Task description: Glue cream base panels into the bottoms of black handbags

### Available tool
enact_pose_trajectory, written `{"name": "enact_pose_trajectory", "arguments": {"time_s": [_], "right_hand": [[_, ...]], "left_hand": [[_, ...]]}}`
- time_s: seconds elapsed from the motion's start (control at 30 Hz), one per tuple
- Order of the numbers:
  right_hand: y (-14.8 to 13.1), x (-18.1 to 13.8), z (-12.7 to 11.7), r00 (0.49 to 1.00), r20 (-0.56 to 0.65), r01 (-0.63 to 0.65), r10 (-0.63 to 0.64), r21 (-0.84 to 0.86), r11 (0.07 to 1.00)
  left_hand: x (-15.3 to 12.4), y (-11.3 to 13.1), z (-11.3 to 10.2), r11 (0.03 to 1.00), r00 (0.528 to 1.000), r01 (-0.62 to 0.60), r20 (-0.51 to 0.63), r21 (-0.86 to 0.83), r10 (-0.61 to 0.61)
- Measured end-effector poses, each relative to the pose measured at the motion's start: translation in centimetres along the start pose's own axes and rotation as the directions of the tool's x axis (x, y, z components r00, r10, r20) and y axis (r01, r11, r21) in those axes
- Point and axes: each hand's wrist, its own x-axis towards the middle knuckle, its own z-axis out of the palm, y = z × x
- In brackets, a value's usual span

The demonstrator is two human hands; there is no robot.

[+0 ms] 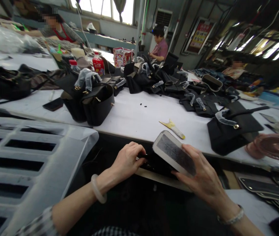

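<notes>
My left hand (127, 161) is closed on the edge of a black leather piece (155, 164) held below the table's front edge. Beside it, my right hand (202, 177) grips a flat rounded panel (174, 152), pale at the rim and dark grey in the middle, tilted over the black piece. Both wrists wear bracelets. A small yellow and white flat tool (173, 128) lies on the white table (134, 114) just beyond my hands.
Black handbags (94, 101) stand left of centre and many more lie piled at the back (169, 83). A black bag (232, 131) and a pink fan (274, 147) sit at right. A slatted white rack (19, 157) is at left. Three people work at far tables.
</notes>
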Motion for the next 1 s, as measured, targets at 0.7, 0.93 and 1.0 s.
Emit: {"name": "enact_pose_trajectory", "arguments": {"time_s": [0.7,0.93,1.0], "right_hand": [[3.0,0.0,3.0,0.932,0.117,0.361,-0.344,-0.178,0.916],[2.1,1.8,4.5,0.846,0.136,0.533,-0.516,-0.155,0.832],[1.7,2.6,4.7,0.807,0.147,0.589,-0.572,-0.125,0.799]], "left_hand": [[-2.1,-2.2,2.1,0.989,0.996,0.086,0.003,-0.123,-0.086],[-5.5,-4.7,2.9,0.582,0.82,0.392,-0.016,-0.713,-0.572],[-6.0,-5.0,3.9,0.383,0.759,0.454,0.124,-0.804,-0.639]]}}
